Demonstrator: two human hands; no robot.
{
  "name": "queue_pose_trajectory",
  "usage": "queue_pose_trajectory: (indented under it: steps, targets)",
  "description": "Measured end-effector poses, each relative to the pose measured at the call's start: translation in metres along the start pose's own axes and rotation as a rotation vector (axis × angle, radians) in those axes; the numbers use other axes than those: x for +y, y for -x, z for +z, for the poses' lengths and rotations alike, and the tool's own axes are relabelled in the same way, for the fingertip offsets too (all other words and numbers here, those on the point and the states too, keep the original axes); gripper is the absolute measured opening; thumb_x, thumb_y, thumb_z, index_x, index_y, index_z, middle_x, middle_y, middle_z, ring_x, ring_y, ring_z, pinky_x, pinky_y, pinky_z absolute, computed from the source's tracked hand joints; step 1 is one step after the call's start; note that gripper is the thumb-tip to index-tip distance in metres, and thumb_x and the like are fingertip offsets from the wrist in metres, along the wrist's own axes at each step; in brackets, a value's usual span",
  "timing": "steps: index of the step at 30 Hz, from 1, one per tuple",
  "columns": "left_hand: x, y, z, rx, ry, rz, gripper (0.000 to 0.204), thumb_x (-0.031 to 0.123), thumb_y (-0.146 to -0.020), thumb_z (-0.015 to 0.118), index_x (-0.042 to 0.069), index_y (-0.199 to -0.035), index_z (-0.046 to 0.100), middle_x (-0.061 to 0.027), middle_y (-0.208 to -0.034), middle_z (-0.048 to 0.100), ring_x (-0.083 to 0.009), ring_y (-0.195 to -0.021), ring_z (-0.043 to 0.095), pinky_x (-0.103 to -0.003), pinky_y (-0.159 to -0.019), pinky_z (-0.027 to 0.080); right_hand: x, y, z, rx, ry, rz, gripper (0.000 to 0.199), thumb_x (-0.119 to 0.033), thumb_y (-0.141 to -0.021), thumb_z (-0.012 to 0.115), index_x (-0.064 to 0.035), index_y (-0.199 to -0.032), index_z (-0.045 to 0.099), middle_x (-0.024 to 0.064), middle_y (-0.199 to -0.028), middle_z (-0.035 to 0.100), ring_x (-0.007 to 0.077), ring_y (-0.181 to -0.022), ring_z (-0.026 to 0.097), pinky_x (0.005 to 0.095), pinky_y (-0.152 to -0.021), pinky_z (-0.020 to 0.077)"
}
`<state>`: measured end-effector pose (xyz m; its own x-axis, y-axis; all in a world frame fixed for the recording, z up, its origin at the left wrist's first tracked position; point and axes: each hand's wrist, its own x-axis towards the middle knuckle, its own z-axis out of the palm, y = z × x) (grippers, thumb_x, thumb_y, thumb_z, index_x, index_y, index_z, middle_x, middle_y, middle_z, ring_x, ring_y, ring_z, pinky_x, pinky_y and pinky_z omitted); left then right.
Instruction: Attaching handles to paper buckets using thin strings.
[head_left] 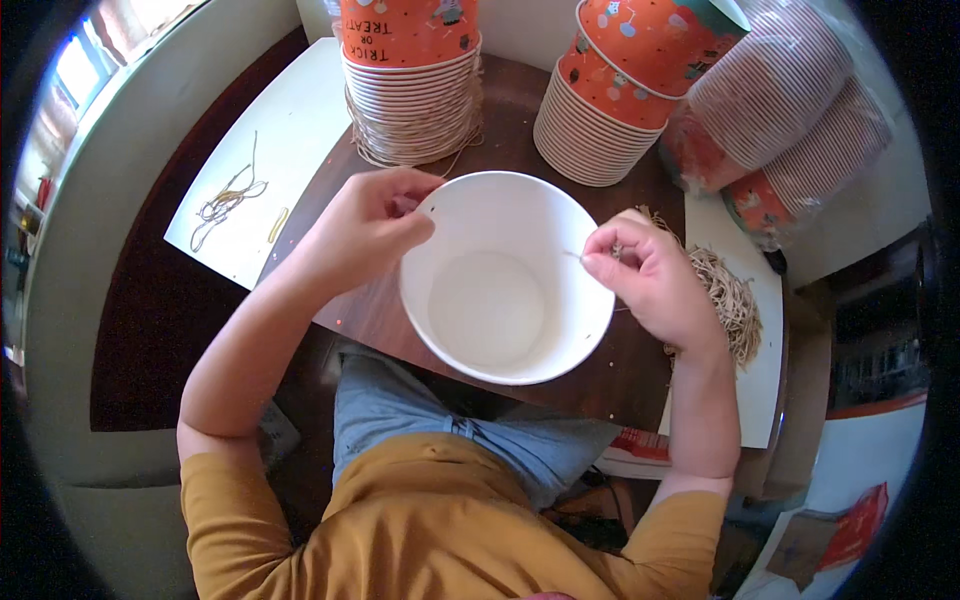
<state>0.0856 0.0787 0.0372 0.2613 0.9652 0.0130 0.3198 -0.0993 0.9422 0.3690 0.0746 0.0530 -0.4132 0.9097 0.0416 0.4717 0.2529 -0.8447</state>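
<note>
A white paper bucket (490, 310) faces me with its mouth up, its inside bare and small holes near the rim. My left hand (385, 215) grips its upper left rim, thumb inside and fingers outside. At the right rim, my right hand (640, 265) pinches a thin tan cord between thumb and fingertips, its short end pointing over the bucket's inside. Where the rest of that cord runs is mostly hidden by the hand. Beside my right wrist lies a heap of tan cords (730, 305).
Nested orange-printed buckets stand at the back, one stack (412, 105) with cords draped round it, another stack (600, 125) to its right. Plastic-wrapped buckets (770, 90) lie far right. A loose cord bundle (228, 203) rests on a white board (265, 150) at left.
</note>
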Motion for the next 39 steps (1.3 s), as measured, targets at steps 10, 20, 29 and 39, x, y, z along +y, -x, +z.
queue_pose_trajectory:
  steps: [10, 20, 29, 39]
  targets:
    - [-0.019, 0.05, 0.011, 0.131, 0.425, -0.132, 0.028, 0.018, -0.097, 0.05, -0.002, -0.114, 0.06, 0.0005, -0.084, 0.06, -0.0046, -0.071, 0.052, -0.02, -0.063, 0.044, -0.062, -0.019, 0.037, -0.049, 0.227, -0.334, 0.008, -0.007, -0.079, 0.064, 0.0003, -0.082, 0.062, 0.0093, -0.078, 0.057, 0.02, -0.073, 0.058, 0.0308, -0.067, 0.0454]
    - [-0.032, 0.045, 0.007, 0.192, 0.21, 0.018, 0.019, 0.002, -0.09, 0.056, -0.002, -0.106, 0.065, -0.0046, -0.09, 0.059, -0.0065, -0.072, 0.057, -0.021, -0.064, 0.046, -0.052, -0.044, 0.069, -0.155, 0.257, -0.078, 0.011, -0.01, -0.08, 0.063, 0.001, -0.082, 0.062, 0.011, -0.08, 0.059, 0.0219, -0.076, 0.059, 0.0328, -0.07, 0.0466]
    - [-0.034, 0.04, 0.003, 0.126, 0.102, 0.104, 0.021, 0.002, -0.092, 0.055, -0.004, -0.11, 0.061, -0.0047, -0.091, 0.063, -0.0079, -0.077, 0.06, -0.022, -0.07, 0.05, -0.047, -0.048, 0.073, -0.133, 0.212, -0.085, 0.013, -0.01, -0.079, 0.063, 0.0017, -0.083, 0.062, 0.0116, -0.082, 0.059, 0.0216, -0.077, 0.059, 0.0326, -0.07, 0.0464]
    - [-0.024, 0.039, 0.001, 0.096, -0.009, 0.134, 0.022, 0.0, -0.087, 0.06, -0.003, -0.108, 0.064, -0.0051, -0.091, 0.062, -0.0074, -0.079, 0.059, -0.02, -0.067, 0.046, -0.046, -0.051, 0.077, -0.12, 0.135, -0.07, 0.011, -0.008, -0.079, 0.063, 0.0026, -0.083, 0.062, 0.0113, -0.084, 0.062, 0.0186, -0.077, 0.059, 0.0312, -0.07, 0.0466]
